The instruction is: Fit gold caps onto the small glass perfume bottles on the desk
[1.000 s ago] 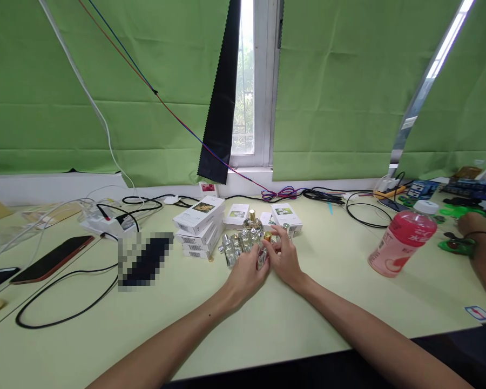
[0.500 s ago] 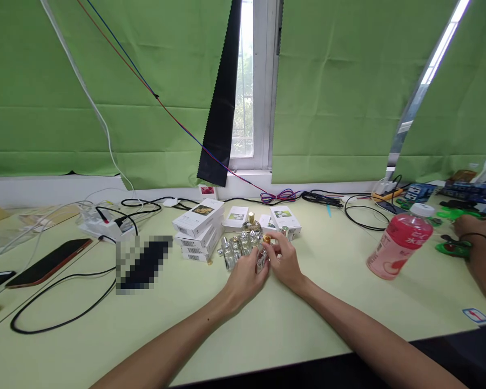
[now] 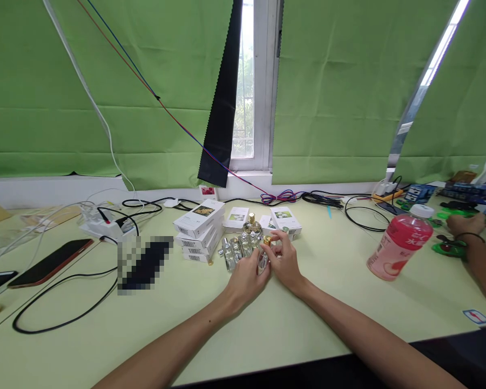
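Note:
Several small glass bottles (image 3: 235, 249) with silver and gold tops stand close together at the middle of the table. At their right end, my left hand (image 3: 247, 276) is closed on a glass bottle (image 3: 263, 260). The fingers of my right hand (image 3: 284, 262) are closed round the gold cap (image 3: 267, 240) on top of that bottle. A rounder bottle with a gold top (image 3: 251, 226) stands just behind. White boxes with flower pictures are stacked (image 3: 198, 229) on the left, and more white boxes (image 3: 285, 219) lie behind the bottles.
A pink drink bottle (image 3: 403, 243) stands on the right, with another person's hand (image 3: 467, 224) beyond it near green objects. Phones (image 3: 51, 263), a power strip (image 3: 105, 227) and looped cables lie left. Coiled cables (image 3: 322, 199) run along the wall.
The other person's hand at the right has shifted slightly left. My hands keep nearly the same place on the bottle and cap.

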The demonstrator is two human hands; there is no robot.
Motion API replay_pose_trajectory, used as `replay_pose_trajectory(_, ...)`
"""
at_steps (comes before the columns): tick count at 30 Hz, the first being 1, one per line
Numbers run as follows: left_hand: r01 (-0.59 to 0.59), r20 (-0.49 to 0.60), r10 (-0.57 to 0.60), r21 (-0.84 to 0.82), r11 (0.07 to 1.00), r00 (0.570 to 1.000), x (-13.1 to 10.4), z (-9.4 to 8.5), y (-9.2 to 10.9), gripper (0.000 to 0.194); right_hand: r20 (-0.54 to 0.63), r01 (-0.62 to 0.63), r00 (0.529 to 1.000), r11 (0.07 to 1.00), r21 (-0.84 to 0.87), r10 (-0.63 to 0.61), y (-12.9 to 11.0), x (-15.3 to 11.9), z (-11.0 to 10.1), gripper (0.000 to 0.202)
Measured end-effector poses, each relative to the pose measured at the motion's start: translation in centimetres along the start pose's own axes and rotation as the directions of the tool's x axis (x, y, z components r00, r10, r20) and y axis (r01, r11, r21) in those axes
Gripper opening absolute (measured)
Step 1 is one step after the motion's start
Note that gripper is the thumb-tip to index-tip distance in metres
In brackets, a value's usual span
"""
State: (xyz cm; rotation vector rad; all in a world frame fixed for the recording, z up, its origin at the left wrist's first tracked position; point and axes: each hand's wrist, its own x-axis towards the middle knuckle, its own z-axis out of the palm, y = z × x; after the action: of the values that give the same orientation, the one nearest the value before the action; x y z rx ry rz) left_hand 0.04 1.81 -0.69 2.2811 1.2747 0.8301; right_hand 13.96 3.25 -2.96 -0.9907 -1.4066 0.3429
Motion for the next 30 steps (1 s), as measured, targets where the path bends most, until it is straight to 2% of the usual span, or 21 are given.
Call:
replay_pose_trajectory(8,0.036,-0.009,-0.036,-0.002,0.999,0.999,0.0,0.1,0.1,0.020,-0.035,0.080,0.996,0.997,-0.009,-0.081,-0.3,-0.4,-0.3,0.028)
replay_pose_trajectory(10,0.054,-0.007,-0.055,-0.004,0.999,0.998,-0.1,0.1,0.2,0.023,-0.107,0.134,0.985,0.990,-0.033,-0.137,-0.2,-0.4,-0.5,0.022)
replay_pose_trajectory(12,0.069,-0.009,-0.069,0.003,0.998,0.998,-0.3,0.1,0.2,0.026,-0.234,0.182,0.950,0.976,-0.120,-0.206,-0.1,-0.2,-0.8,0.016)
replay_pose_trajectory(14,0.083,-0.010,-0.083,0.012,0.997,0.997,-0.3,0.1,0.3,0.028,-0.328,0.165,0.918,0.967,-0.196,-0.223,0.0,0.2,-1.2,0.011)
replay_pose_trajectory(17,0.092,-0.011,-0.092,0.022,0.996,0.996,-0.3,0.2,0.3,0.032,-0.410,0.094,0.894,0.970,-0.224,-0.182,0.1,0.7,-1.8,0.010)
replay_pose_trajectory(21,0.106,0.003,-0.106,0.015,0.994,0.994,-0.2,0.2,0.0,0.038,-0.451,-0.033,0.890,0.978,-0.206,-0.065,0.1,0.9,-2.1,0.016)
replay_pose_trajectory(25,0.102,0.056,-0.100,-0.035,0.994,0.993,-0.1,0.3,-0.2,0.034,-0.416,-0.107,0.909,0.979,-0.173,0.026,0.0,0.8,-2.0,0.022)
replay_pose_trajectory(30,0.033,0.078,-0.033,-0.008,0.999,0.996,0.0,0.3,-0.1,0.026,-0.356,-0.121,0.932,0.986,-0.112,0.074,-0.1,0.6,-1.9,0.026)
